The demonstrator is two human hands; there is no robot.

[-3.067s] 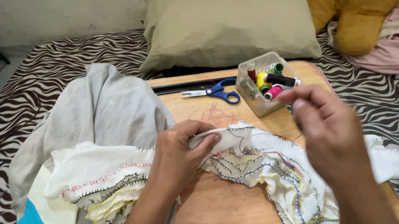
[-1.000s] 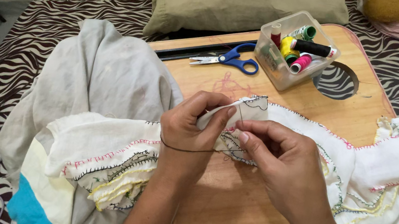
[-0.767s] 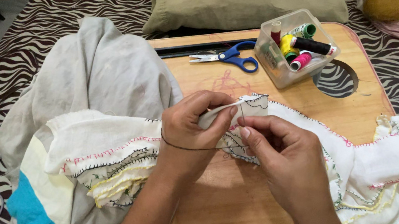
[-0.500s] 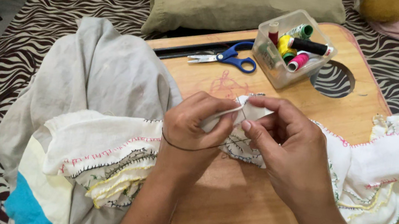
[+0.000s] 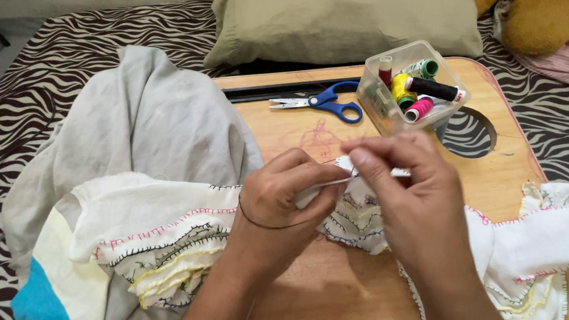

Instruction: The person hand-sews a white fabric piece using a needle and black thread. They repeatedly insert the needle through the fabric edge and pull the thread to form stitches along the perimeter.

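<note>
**Two hands at one stitched cloth on a lap table**

A wooden lap table (image 5: pixel 351 315) sits on a zebra-striped bedsheet (image 5: pixel 27 104), with a pale wall behind. Both hands meet over the middle of the board.

The left hand (image 5: pixel 288 197) is closed in a pinch on a fold of the white embroidered cloth (image 5: pixel 159 228), thumb and forefinger pressed on its edge. A dark thread loops across that wrist. The right hand (image 5: pixel 401 194) is just beside it, nearly touching, its fingertips pinched together above the same fold. It grips something fine there; whether that is a needle I cannot tell. The cloth spreads out under both hands, left past the table edge and right under the right forearm to the table's far side.

Left of the left hand lies one grey garment (image 5: pixel 147 115), heaped half off the board. Beyond the hands lies one pair of blue-handled scissors (image 5: pixel 320 102), and just beside it, beyond the right hand, one clear plastic box (image 5: pixel 410 88) holding about six thread spools. Farther back leans one olive pillow (image 5: pixel 339 9).
</note>
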